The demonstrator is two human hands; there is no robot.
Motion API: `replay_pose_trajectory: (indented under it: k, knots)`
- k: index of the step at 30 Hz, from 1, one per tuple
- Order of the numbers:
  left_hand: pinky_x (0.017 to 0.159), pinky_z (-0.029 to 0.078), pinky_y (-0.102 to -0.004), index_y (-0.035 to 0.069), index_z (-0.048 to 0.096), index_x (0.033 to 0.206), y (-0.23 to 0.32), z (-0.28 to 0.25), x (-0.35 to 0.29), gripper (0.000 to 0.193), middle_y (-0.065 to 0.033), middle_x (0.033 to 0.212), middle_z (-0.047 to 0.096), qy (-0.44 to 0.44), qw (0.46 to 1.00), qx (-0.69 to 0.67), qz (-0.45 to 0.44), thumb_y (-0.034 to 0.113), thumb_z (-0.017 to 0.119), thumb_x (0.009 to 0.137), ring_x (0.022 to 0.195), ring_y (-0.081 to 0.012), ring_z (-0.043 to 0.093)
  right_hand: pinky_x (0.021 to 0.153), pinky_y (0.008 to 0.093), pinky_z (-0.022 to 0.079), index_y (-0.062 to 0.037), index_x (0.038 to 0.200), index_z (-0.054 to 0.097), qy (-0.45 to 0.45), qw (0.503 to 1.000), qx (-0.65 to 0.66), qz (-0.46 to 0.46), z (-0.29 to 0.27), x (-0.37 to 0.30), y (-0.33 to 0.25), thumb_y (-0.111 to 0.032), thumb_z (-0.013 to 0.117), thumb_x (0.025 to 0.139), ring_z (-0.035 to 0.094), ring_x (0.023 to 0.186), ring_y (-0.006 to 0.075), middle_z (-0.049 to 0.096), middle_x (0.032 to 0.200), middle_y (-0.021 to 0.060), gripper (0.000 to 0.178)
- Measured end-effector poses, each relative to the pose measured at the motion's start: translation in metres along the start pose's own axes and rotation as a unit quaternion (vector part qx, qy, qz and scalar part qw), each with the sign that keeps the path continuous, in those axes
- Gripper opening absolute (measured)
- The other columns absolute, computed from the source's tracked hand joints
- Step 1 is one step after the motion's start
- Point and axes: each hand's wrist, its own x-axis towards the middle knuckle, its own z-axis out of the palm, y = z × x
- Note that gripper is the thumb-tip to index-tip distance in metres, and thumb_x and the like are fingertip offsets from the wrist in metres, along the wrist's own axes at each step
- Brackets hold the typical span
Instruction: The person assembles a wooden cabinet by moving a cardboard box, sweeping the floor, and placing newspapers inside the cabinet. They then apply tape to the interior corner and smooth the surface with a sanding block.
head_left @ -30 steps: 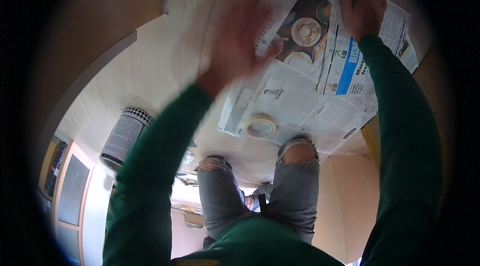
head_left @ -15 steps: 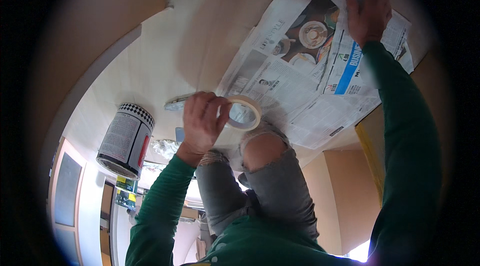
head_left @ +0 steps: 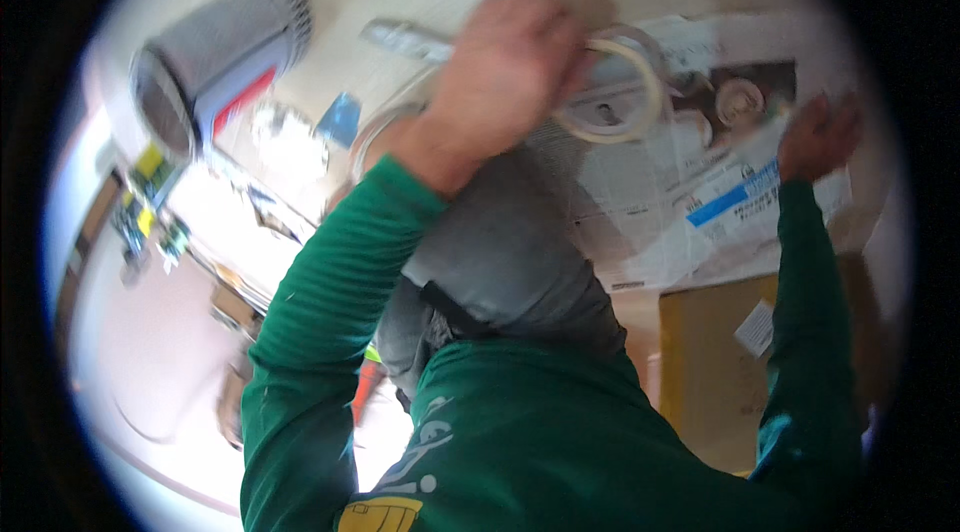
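My left hand (head_left: 510,72) is closed on the edge of a roll of masking tape (head_left: 655,100), a pale ring held tilted above the floor; motion blurs the fingers. My right hand (head_left: 820,140) lies on the right part of the spread newspaper (head_left: 620,197), next to a blue-banded page, its thumb apart from the other fingers. The newspaper shows a dark photo of cups and plates. A grey utility knife (head_left: 400,38) lies just left of my left hand.
At the upper left stands a grey paint can (head_left: 215,42) with a checkered band. Near it are a small blue piece (head_left: 341,119) and a crumpled whitish thing (head_left: 288,137). A cardboard box (head_left: 715,372) sits by my right forearm. My bent legs (head_left: 500,242) are between my arms.
My view has turned and shifted. My left hand has carried the tape roll rightward, over the newspaper's left part. My right hand stays on the newspaper.
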Motion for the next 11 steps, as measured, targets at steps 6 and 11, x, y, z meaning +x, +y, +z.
replay_pose_trajectory:
  k: [6,11]
  knots:
    - [0.085,0.052,-0.0427,0.008,0.075,0.091,0.068,0.045,0.028,0.017,-0.0105,0.098,0.067,-0.049,0.997,0.062,0.015,0.021,0.067,0.084,0.099,-0.0298,0.066,0.108,0.0583,0.043,-0.0125,0.148,0.056,0.073,0.996,-0.055,-0.016,0.015,-0.011,0.036,-0.048,0.060,0.102,0.052,0.134,0.0426,0.056,0.145,0.0225,0.058]
    - [0.085,0.048,-0.0396,0.011,0.076,0.091,0.137,0.047,-0.025,0.015,-0.0075,0.098,0.068,0.012,0.989,0.054,-0.137,0.021,0.065,0.087,0.097,-0.0265,0.064,0.106,0.0519,0.046,-0.0192,0.149,0.056,0.068,0.994,-0.084,0.000,0.019,-0.012,0.023,-0.048,0.059,0.102,0.055,0.133,0.0367,0.058,0.145,0.0177,0.055]
